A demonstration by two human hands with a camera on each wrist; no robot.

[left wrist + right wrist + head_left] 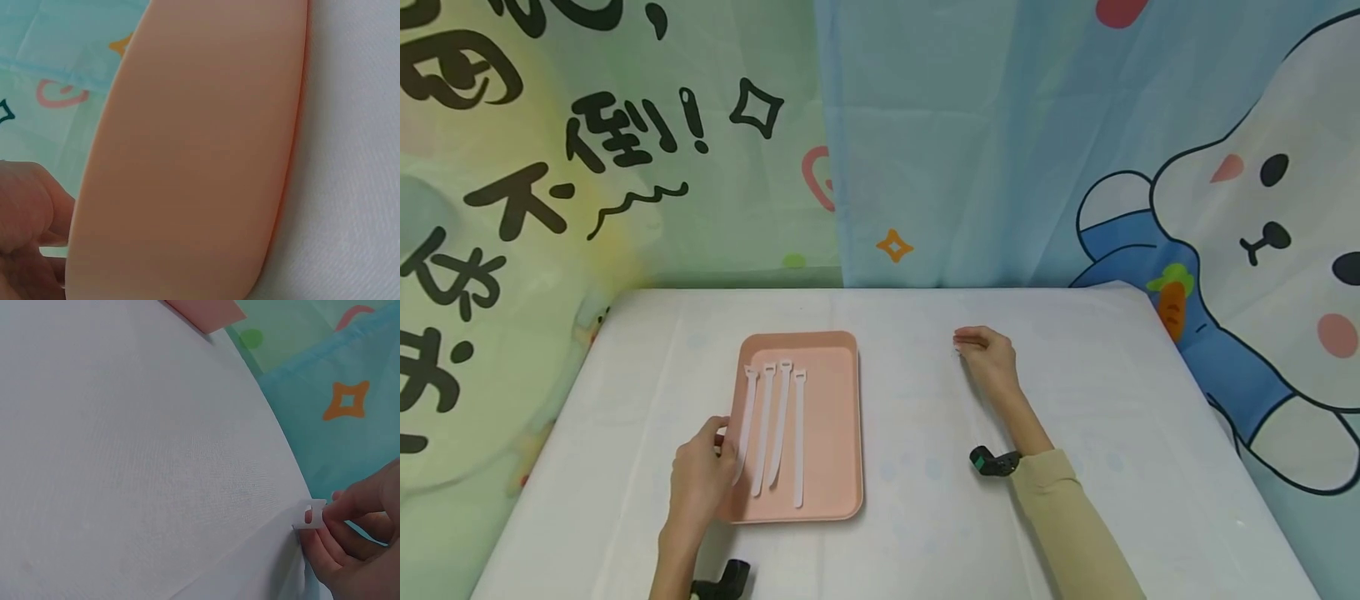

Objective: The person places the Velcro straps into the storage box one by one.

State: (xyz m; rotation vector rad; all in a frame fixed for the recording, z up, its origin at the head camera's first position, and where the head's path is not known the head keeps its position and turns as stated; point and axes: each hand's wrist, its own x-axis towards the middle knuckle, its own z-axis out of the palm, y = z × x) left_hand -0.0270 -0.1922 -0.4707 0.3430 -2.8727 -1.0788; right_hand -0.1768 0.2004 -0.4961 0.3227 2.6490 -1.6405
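A pink tray (831,417) lies on the table. Several slim white plastic strips (799,437) with slotted square heads lie side by side in its left half. My left hand (700,471) grips the tray's left rim; the left wrist view shows the tray's side wall (187,150) up close with the fingers (28,206) at its edge. Out to the right of the tray, my right hand (992,362) pinches a small white slotted piece (317,514), resembling a strip's head. The fingers hide the rest of it.
A white cloth (917,467) covers the table. Behind its far edge hangs a printed curtain (940,150) with cartoon figures and lettering. Each wrist carries a small black camera (994,462).
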